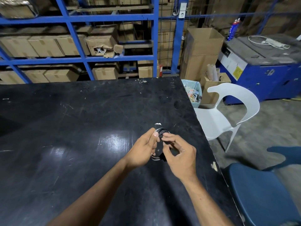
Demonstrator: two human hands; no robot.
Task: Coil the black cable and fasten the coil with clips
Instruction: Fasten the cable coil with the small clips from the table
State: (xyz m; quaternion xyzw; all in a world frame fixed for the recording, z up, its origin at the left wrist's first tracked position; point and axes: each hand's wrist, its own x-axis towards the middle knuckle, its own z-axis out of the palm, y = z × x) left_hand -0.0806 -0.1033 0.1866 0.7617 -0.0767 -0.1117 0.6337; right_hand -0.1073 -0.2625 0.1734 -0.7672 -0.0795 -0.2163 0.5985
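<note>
While coiled: cable (160, 141) between hands (162, 152) (chair (224, 118) nearby)

Black cable (160, 145), scuffed black table (81, 128)

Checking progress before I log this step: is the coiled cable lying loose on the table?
No, both the left hand and right hand hold the black cable coil above the black table.

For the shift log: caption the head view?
Both hands, left and right, hold the coiled black cable above the black table.
</note>
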